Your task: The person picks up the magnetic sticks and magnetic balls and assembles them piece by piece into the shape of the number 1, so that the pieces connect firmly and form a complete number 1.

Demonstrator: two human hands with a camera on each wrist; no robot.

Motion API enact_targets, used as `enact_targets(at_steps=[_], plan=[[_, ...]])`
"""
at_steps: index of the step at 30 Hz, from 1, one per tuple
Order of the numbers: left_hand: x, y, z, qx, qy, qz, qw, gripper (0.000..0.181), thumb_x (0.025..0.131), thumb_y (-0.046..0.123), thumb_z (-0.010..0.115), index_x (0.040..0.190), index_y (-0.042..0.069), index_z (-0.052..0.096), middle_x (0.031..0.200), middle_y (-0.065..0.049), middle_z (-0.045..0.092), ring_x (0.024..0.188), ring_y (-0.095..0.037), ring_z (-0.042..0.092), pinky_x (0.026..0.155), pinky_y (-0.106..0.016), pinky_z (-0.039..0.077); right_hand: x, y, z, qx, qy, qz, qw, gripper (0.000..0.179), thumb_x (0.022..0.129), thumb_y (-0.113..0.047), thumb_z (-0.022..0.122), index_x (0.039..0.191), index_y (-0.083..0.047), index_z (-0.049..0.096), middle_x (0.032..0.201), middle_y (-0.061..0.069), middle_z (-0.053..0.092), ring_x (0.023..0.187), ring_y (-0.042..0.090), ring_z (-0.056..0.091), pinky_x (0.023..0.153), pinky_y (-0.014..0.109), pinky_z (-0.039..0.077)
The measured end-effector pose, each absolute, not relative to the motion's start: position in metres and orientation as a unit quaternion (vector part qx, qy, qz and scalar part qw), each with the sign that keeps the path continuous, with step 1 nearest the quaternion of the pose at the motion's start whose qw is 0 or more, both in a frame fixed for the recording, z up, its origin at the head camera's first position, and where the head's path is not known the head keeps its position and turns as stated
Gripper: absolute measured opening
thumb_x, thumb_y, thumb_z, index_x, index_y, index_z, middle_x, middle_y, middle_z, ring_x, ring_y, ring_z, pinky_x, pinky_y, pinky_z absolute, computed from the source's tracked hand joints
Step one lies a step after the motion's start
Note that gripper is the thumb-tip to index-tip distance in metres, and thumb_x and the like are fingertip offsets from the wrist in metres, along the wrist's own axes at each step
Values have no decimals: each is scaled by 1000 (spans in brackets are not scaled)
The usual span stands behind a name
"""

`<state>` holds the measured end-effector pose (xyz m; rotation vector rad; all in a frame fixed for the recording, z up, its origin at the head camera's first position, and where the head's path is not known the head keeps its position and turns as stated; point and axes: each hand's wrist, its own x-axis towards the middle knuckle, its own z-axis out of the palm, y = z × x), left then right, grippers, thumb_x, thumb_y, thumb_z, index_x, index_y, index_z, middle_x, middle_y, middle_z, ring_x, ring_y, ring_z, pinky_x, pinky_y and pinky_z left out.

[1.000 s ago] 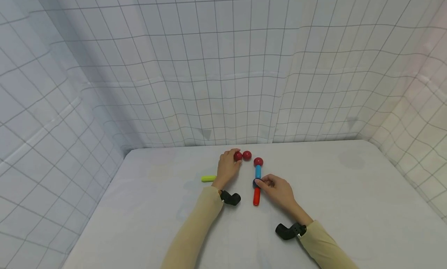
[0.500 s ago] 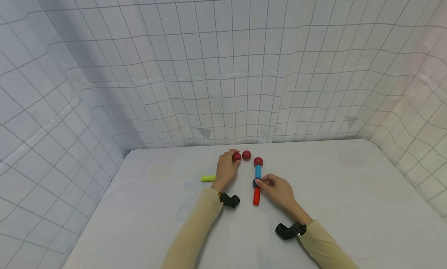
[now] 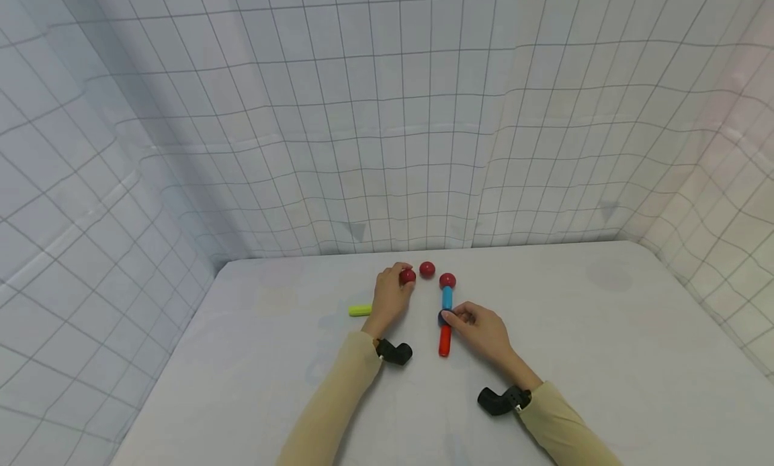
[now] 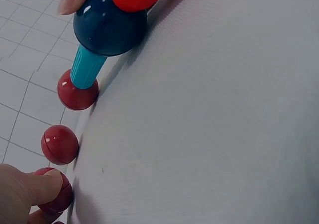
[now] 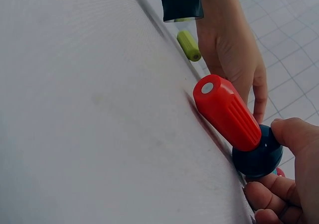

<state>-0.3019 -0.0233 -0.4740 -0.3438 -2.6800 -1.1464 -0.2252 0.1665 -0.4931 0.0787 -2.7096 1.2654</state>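
Observation:
My left hand grips a red ball near the table's back edge; its thumb lies over the ball in the left wrist view. My right hand pinches a dark blue ball between thumb and fingers. A red ribbed rod, with a silvery disc in its end, sticks out from that ball toward me. On the ball's far side a light blue rod runs to another red ball, all in one line. A loose red ball sits between this row and my left hand.
A yellow-green rod lies left of my left wrist, partly hidden by it. The white table ends at the back against a white gridded sheet, which also hangs at both sides.
My left hand has drawn the red ball slightly toward me and to the left, away from the loose ball. My right hand and the joined row stay in place.

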Motion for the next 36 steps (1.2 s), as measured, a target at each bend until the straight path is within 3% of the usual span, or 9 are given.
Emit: enact_targets(at_steps=[14,36], plan=[[-295,-31,-478,-118,-902,-400,114,31,85,10,71,114,6,62,94,-10,57,87,-23,50,78,-39,41,-224,167,-492,28,-905,418,77,26,85,-40,69,87,-14,69,66,-6,52,61,13,47,56,29,34],[-273,-34,-473,-145,-913,-360,124,32,81,13,76,110,7,62,93,-10,58,86,-23,47,74,-36,42,-225,166,-493,23,-901,427,70,27,85,-42,68,87,-15,69,67,-6,54,62,13,48,57,29,36]])
